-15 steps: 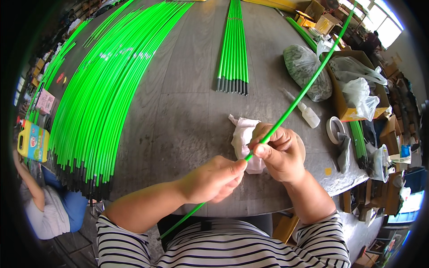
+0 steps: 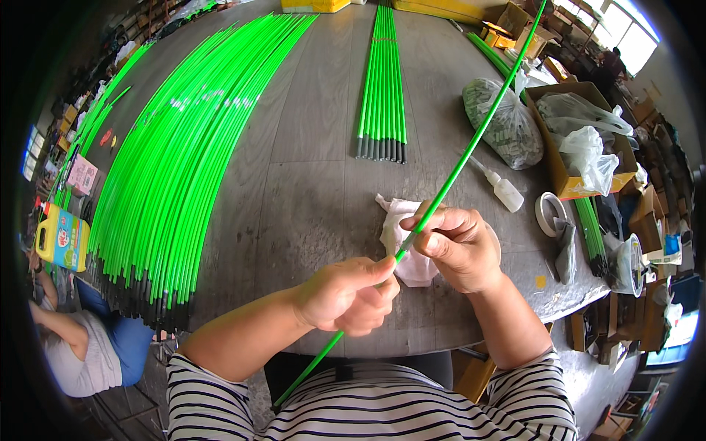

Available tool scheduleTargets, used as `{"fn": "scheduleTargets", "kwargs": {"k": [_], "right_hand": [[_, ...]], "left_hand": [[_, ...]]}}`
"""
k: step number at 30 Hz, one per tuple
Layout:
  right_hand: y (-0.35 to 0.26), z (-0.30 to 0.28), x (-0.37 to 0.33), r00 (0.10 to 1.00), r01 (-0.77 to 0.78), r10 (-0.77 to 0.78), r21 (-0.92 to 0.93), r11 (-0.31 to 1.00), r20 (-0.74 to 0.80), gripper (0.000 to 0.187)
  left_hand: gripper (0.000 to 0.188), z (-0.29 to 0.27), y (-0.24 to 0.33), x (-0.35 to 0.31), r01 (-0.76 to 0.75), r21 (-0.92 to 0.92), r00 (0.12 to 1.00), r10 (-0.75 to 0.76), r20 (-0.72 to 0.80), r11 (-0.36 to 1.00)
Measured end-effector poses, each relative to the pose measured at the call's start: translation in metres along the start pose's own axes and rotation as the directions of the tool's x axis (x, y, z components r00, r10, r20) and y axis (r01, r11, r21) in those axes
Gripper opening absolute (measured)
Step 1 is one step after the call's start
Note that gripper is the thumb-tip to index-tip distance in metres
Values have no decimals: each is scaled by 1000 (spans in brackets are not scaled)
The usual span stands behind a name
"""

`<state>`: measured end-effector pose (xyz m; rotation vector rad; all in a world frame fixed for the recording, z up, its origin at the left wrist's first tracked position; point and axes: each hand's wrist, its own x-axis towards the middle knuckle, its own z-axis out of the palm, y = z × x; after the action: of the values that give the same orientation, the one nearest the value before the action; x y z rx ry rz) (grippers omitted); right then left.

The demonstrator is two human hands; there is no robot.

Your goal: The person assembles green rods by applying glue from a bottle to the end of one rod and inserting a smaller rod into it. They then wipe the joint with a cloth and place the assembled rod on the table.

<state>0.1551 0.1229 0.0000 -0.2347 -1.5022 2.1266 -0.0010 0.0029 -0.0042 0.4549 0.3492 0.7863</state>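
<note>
**Found one green rod [image 2: 476, 138] held aslant above a grey table [image 2: 294, 198]**

At far left, noted a yellow jug [image 2: 62, 237] with a blue label, a pink box [image 2: 82, 175] just beyond, and a seated person [image 2: 92, 353] in a pale top and blue trousers. Next, recorded a broad pile of rods [image 2: 191, 154] on the table, green with black ends toward the near edge.

Found the left hand [image 2: 353, 294] clasped round the green rod, well apart from the pile. Traced the green rod from a low end near the striped shirt [image 2: 368, 419], up through the left hand, to the upper edge of view at right. Beyond, noted a narrow bundle of rods [image 2: 382, 95], dark ends also nearest. Saw a pale pink cloth [image 2: 393, 217] on the table behind the right hand [image 2: 460, 250]. Found the right hand with thumb and fingers pinched on the green rod, just above the left; cannot tell exactly how the fingertips meet.

Further right, recorded a squeeze bottle [image 2: 506, 192], a clear bag [image 2: 507, 125] of small pale pieces, a roll of tape [image 2: 544, 214], and a cardboard box [image 2: 562, 173] holding plastic bags.
</note>
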Motion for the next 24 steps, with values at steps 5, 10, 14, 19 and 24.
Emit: {"fn": "scheduleTargets", "kwargs": {"k": [5,10,14,19,24], "right_hand": [[6,3,6,982,137,-139,24,990,130,13],[2,5,6,958,195,-178,-53,979,226,11],[5,6,5,962,194,-189,-3,981,195,10],[3,12,0,989,142,-135,-117,983,60,12],[11,14,-1,993,0,-22,-189,982,-116,14]], "left_hand": [[48,-1,-2,0,51,-80,990,-40,139,995],[49,-4,-4,3,137,-159,960,-91,265,978],[49,0,-3,1,103,-89,983,-88,158,991],[48,8,-2,-1,-33,252,988,70,-138,967],[46,17,-12,6,-60,637,822,400,-405,769]]}}
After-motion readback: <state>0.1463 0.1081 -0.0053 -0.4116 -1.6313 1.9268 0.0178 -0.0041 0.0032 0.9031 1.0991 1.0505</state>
